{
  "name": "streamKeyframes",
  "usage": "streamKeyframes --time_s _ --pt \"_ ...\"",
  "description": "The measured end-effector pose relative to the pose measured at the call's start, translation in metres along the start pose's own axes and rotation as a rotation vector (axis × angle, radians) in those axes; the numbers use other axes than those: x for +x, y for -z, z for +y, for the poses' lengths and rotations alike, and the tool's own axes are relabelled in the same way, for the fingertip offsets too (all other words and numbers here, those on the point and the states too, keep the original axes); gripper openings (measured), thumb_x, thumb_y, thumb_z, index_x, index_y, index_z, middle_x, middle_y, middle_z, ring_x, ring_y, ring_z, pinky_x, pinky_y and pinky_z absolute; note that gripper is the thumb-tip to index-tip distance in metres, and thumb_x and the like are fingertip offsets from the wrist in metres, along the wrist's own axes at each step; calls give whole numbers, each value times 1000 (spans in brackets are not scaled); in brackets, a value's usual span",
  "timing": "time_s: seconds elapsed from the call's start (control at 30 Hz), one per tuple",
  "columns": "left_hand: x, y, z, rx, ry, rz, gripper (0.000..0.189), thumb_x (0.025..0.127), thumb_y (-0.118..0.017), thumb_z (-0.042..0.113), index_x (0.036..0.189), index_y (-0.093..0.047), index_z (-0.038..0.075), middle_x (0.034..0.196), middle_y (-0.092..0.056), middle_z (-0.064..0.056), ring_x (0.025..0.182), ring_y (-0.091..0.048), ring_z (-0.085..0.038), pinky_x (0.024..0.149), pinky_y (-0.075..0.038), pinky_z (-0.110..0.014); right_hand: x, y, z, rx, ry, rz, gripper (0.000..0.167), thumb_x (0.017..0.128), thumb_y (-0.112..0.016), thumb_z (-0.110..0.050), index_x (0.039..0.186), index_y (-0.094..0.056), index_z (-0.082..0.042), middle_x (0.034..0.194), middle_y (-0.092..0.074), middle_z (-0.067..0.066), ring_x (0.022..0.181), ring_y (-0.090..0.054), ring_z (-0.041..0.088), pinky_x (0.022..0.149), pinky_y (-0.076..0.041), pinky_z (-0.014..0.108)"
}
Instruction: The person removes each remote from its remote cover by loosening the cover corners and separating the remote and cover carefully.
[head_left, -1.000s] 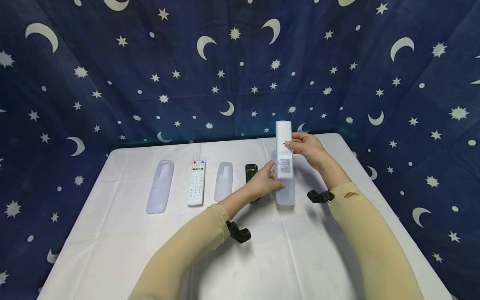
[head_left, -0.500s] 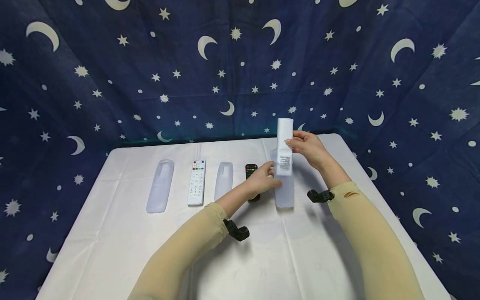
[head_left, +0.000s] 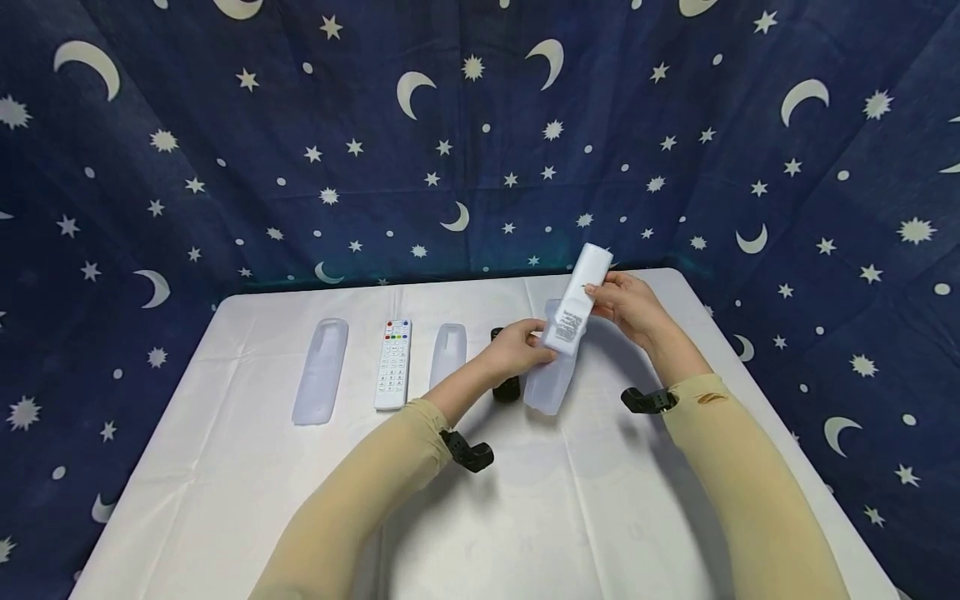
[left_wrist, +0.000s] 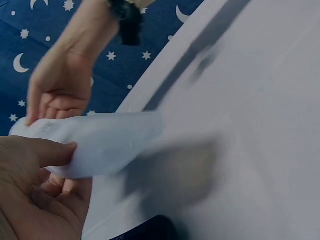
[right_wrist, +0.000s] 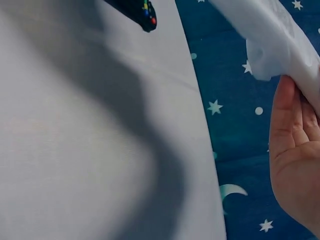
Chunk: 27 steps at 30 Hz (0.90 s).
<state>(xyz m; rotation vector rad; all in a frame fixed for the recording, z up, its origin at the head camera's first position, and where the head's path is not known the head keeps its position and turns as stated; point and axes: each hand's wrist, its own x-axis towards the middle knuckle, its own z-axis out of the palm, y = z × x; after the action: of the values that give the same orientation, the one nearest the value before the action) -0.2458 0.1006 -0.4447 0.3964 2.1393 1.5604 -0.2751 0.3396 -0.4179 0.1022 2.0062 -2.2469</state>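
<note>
My right hand (head_left: pixel 636 310) grips a white remote control (head_left: pixel 589 268) by its side, with the labelled back facing up. The remote's lower end sits in the mouth of a translucent silicone remote cover (head_left: pixel 547 390), and its upper part sticks out. My left hand (head_left: pixel 519 348) pinches the cover near that mouth. Both things are tilted, upper ends to the right, above the table. In the left wrist view the thumb of my left hand (left_wrist: pixel 35 185) presses on the cover (left_wrist: pixel 117 140). My right hand (right_wrist: pixel 297 150) shows at the right edge of its wrist view.
A black remote (head_left: pixel 507 389) lies partly under my left hand. To its left on the white tablecloth (head_left: pixel 480 533) are a short translucent cover (head_left: pixel 448 358), a white remote (head_left: pixel 392 367) with coloured buttons, and a long translucent cover (head_left: pixel 320 375). A starry blue curtain (head_left: pixel 360 217) hangs behind.
The white remote and its cover have swung from upright to tilted, the upper end to the right and the lower end to the left. Both hands keep their hold.
</note>
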Motion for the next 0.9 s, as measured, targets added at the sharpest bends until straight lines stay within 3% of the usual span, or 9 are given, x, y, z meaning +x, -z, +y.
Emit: streamKeyframes --time_s 0.17,0.27,0.43,0.57,0.73,0.9 --pt "-2 8 0 1 9 -54 52 95 -71 4 145 -55 7 102 -68 -11 95 -67 -23 82 -58 -37 -1 8 11 66 4 -12 36 98 -70 -6 126 -49 2 101 -69 3 88 -70 14 81 -59 27" --pt "-3 11 -1 4 6 -53 54 95 -71 3 146 -54 8 102 -67 -11 94 -66 -22 82 -57 -36 -1 8 15 76 29 18 35 98 -70 -7 125 -50 1 100 -70 3 87 -70 14 79 -59 26" --pt "-5 15 -1 -6 12 -24 57 94 -73 3 147 -54 8 103 -66 -10 92 -65 -21 79 -57 -33 1 9 15 117 53 118 32 97 -72 -8 122 -53 -3 101 -69 2 87 -70 12 77 -59 25" --pt "-8 19 -4 -36 23 -38 59 93 -73 2 148 -53 8 103 -66 -10 91 -63 -20 77 -56 -31 -1 18 10 186 79 234 31 95 -74 -7 118 -54 -3 97 -70 3 82 -71 11 74 -59 23" --pt "-11 25 -9 -64 26 -35 60 91 -74 2 147 -54 9 100 -64 -10 89 -61 -19 76 -55 -30 -7 36 2 272 179 382 32 93 -75 -1 115 -52 -3 96 -70 4 79 -72 12 72 -60 25" --pt "-12 31 -14 -116 24 -8 61 92 -75 2 148 -53 9 103 -65 -10 93 -61 -19 82 -56 -32 -11 37 -2 235 234 316 34 93 -73 1 120 -54 -3 104 -69 3 88 -71 13 75 -60 25"
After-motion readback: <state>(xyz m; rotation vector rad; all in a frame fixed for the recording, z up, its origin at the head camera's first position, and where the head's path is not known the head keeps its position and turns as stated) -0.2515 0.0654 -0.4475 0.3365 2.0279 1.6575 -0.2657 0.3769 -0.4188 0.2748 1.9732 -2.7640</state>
